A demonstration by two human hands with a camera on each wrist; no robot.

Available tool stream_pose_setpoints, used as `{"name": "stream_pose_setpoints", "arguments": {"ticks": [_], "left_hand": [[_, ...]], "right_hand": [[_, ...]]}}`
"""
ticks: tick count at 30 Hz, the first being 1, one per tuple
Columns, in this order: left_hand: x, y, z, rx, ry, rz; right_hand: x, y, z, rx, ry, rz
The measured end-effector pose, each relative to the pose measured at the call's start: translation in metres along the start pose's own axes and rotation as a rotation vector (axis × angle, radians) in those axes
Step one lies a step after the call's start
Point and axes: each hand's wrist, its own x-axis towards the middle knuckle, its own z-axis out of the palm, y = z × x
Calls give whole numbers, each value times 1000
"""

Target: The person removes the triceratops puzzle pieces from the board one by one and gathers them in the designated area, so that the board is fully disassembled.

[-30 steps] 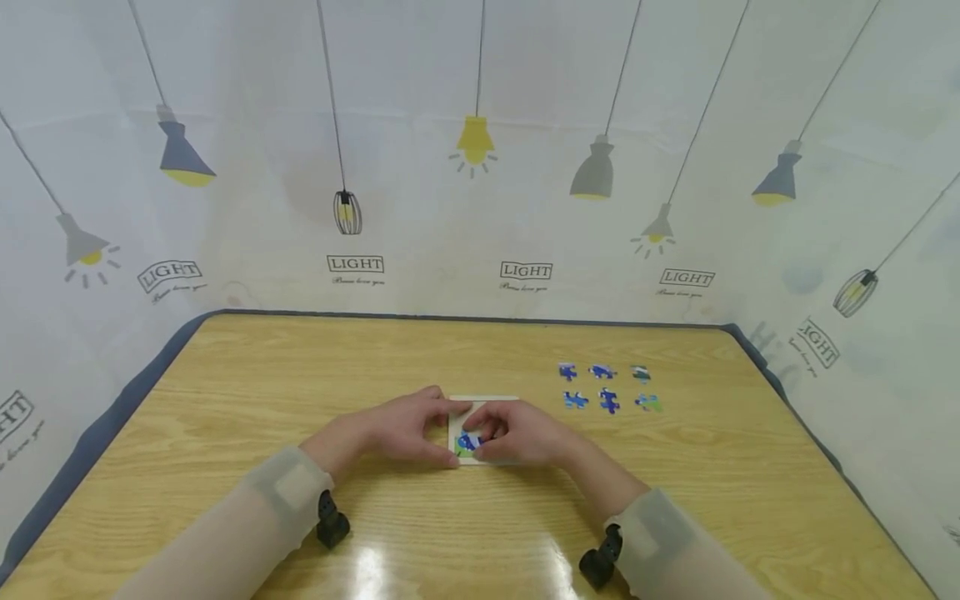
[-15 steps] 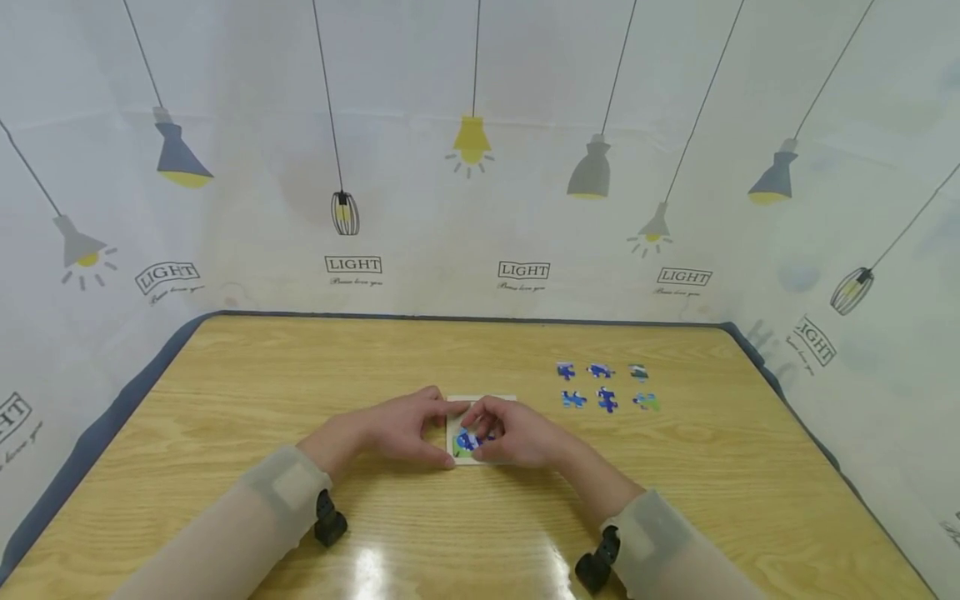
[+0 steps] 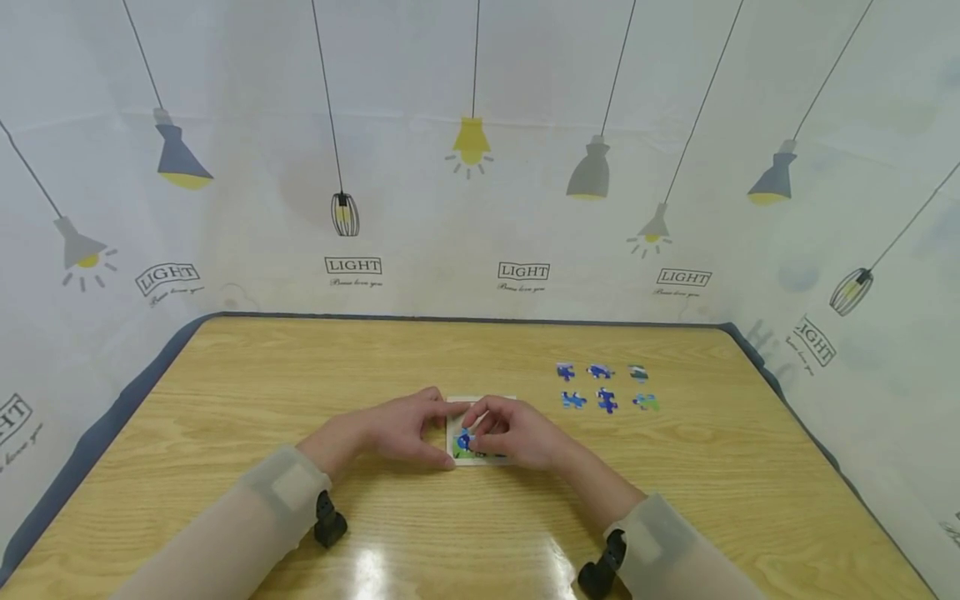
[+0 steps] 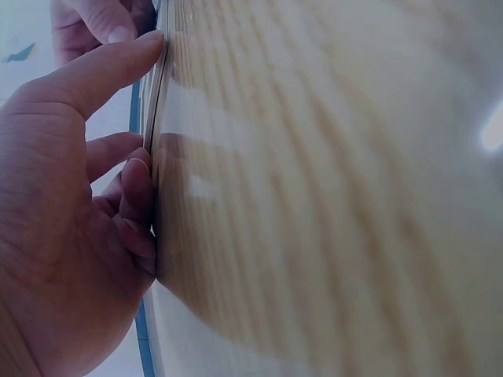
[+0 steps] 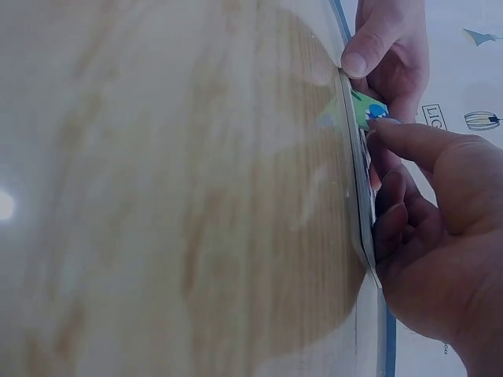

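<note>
In the head view a small pale-framed puzzle board (image 3: 452,427) lies on the table between both hands. My left hand (image 3: 405,427) holds its left side, thumb at the near corner and index finger along the far edge. Over the board, my right hand (image 3: 525,435) pinches a green and blue jigsaw piece (image 5: 366,107) between thumb and fingers. In the right wrist view this piece is tilted up from the board. The right hand hides much of the board's right side. The left wrist view shows the left thumb (image 4: 130,63) against the board's edge.
Several loose jigsaw pieces (image 3: 607,400) lie in two rows right of the board on the wooden table (image 3: 300,358). A white curtain (image 3: 420,217) printed with lamps surrounds the table's far and side edges. Each forearm wears a black wrist camera (image 3: 330,518).
The right thumb and fingertips have shifted slightly left and up over the board, and more of its near right part shows. The left hand and loose pieces stay put.
</note>
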Motion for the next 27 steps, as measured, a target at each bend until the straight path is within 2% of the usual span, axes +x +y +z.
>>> {"name": "stream_pose_setpoints", "arguments": {"ticks": [13, 19, 27], "left_hand": [[1, -2, 1, 0, -5, -7], [2, -1, 2, 12, -6, -32], [1, 0, 1, 3, -2, -44]], "right_hand": [[-8, 1, -9, 81, 62, -1], [-16, 5, -25, 99, 113, 28], [-42, 21, -54, 40, 200, 107]]}}
